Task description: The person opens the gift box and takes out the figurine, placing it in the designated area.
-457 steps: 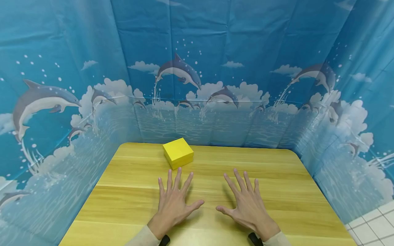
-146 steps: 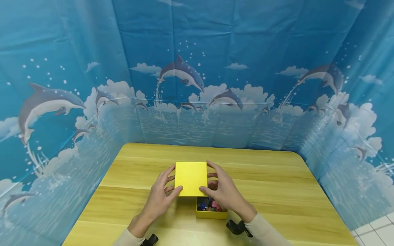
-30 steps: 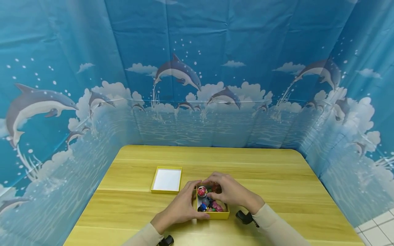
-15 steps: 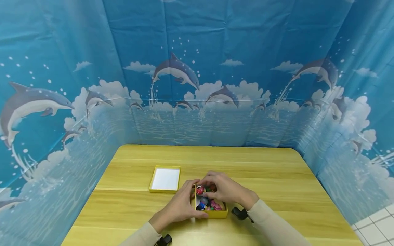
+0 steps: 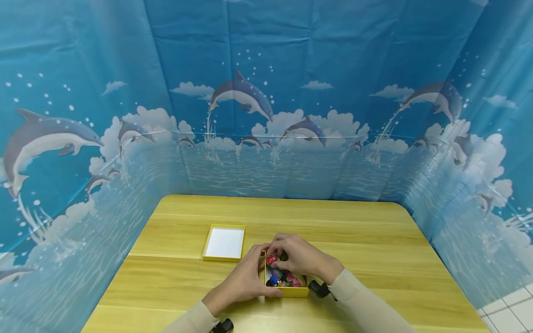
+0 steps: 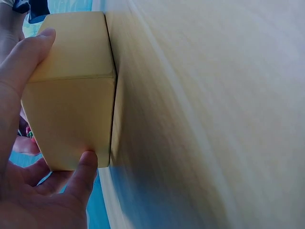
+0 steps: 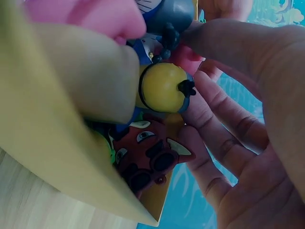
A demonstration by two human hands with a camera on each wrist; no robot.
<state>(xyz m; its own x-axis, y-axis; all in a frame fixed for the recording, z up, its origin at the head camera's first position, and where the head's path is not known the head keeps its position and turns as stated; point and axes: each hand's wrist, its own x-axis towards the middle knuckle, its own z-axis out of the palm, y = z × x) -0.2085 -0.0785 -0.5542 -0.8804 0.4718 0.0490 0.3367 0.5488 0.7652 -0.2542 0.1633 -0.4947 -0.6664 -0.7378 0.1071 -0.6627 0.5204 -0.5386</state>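
Note:
An uncovered yellow box (image 5: pixel 294 292) of small toy figures stands near the table's front. My left hand (image 5: pixel 246 279) grips its left side, thumb at the front wall and fingers toward the back; the left wrist view has fingertips on the yellow wall (image 6: pixel 66 114). My right hand (image 5: pixel 300 257) reaches in from above, thumb and fingers round a red toy figure (image 5: pixel 272 259), partly hidden by them. Beside it lie a blue figure (image 5: pixel 273 280) and pink figures (image 5: pixel 294 280). Close to the fingers in the right wrist view are a yellow figure (image 7: pixel 164 88) and a brown fox-like figure (image 7: pixel 147 152).
The yellow lid (image 5: pixel 225 243) lies upturned, white inside, left of and behind the box. A wooden table (image 5: pixel 354 240) carries everything. Blue dolphin-print curtains (image 5: pixel 266 171) hang round the back and sides.
Since the earliest frames, the box came forward and its lid was set down upturned. Over the last second my right fingers have closed in on the red figure; my left hand stays on the box.

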